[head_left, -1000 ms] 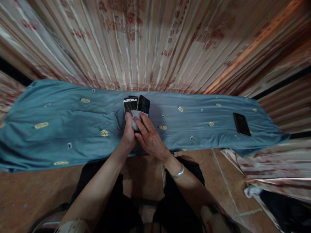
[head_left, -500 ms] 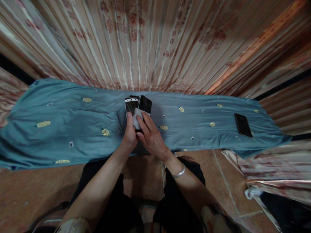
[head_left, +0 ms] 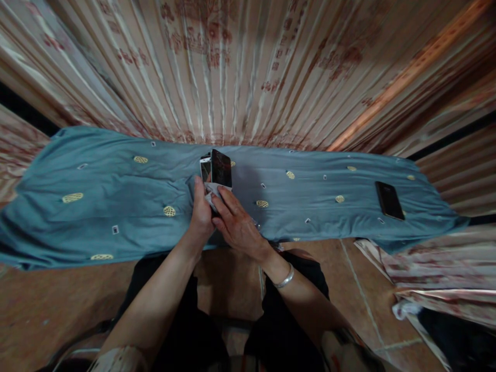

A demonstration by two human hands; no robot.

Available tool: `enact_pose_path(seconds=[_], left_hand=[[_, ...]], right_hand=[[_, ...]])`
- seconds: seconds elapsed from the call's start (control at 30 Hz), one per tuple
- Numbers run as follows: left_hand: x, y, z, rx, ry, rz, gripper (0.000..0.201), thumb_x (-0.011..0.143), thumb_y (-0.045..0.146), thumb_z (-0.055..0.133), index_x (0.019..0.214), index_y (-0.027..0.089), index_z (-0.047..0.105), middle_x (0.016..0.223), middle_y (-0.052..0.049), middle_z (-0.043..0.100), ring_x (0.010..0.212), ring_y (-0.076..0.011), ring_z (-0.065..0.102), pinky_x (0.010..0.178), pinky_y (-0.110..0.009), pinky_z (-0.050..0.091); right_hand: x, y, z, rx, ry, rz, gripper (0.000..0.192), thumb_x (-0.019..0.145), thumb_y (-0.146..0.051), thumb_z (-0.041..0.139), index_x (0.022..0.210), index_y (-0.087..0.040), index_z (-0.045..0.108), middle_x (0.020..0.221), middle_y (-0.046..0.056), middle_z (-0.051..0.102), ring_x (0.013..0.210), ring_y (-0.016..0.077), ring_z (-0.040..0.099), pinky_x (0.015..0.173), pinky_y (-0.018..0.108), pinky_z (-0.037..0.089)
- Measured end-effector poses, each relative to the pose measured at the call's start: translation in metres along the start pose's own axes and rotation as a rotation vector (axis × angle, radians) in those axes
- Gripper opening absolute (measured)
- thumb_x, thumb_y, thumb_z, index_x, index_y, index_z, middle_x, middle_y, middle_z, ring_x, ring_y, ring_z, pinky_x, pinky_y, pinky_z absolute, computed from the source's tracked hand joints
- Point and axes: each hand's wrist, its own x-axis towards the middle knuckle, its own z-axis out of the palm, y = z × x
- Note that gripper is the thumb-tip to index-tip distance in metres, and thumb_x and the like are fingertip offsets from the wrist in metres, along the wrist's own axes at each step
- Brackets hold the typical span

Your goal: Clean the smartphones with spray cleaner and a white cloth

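Phones fill both hands at the middle of the view: the left hand (head_left: 201, 214) is closed around the lower end of a small stack, of which a white-framed phone (head_left: 205, 168) shows just past its thumb, while a black phone (head_left: 221, 168) stands tilted up in front of that one, its dark screen catching faint reflections. The right hand (head_left: 236, 225) lies close against the left, fingers (head_left: 225, 199) curled over a pale cloth (head_left: 211, 194) that is pressed to the bottom of the black phone; this hand grips the cloth and touches the phone through it. How many phones sit in the stack behind cannot be told. A silver bracelet (head_left: 284, 279) circles the right wrist. Under the hands stretches a table covered by a blue-grey cloth cover (head_left: 96, 201) dotted with small yellow oval patches and tiny pale squares. Well off to the right of the right hand, another dark phone (head_left: 389, 200) lies flat on that cover, apart from everything else. Beyond the hands hangs a pleated curtain (head_left: 248, 67) in pink and cream with reddish prints. Below the forearms, dark trousers (head_left: 182, 320) cover the person's knees above a brown tiled floor (head_left: 46, 305).
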Motion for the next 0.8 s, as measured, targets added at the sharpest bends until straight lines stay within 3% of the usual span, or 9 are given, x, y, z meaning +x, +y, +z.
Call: enact_pose_path(seconds=[0.33, 0.63, 0.8], left_hand=[[-0.006, 0.008, 0.004, -0.036, -0.012, -0.002, 0.073, 0.096, 0.082, 0.04, 0.118, 0.024, 0.078, 0.119, -0.014, 0.083, 0.132, -0.0349, 0.07, 0.108, -0.046, 0.059], [-0.006, 0.011, 0.0, -0.053, 0.06, 0.006, 0.071, 0.095, 0.082, 0.04, 0.113, 0.024, 0.078, 0.108, -0.012, 0.085, 0.123, -0.0325, 0.075, 0.105, -0.045, 0.062], [-0.008, 0.016, 0.004, -0.105, 0.104, -0.001, 0.07, 0.098, 0.079, 0.037, 0.112, 0.024, 0.077, 0.111, -0.013, 0.084, 0.128, -0.0345, 0.073, 0.109, -0.049, 0.061]], right_hand=[[0.002, -0.005, -0.004, -0.064, -0.048, -0.015, 0.057, 0.113, -0.036, 0.045, 0.165, -0.013, 0.043, 0.172, 0.018, 0.044, 0.167, 0.0269, 0.029, 0.135, 0.053, 0.036], [0.0, -0.007, 0.001, -0.091, -0.01, -0.07, 0.055, 0.113, -0.038, 0.045, 0.161, -0.01, 0.049, 0.169, 0.019, 0.049, 0.166, 0.0274, 0.032, 0.135, 0.052, 0.036], [0.002, -0.007, -0.001, -0.087, -0.04, -0.051, 0.059, 0.111, -0.037, 0.051, 0.166, -0.015, 0.043, 0.17, 0.017, 0.048, 0.166, 0.0273, 0.032, 0.135, 0.053, 0.036]])
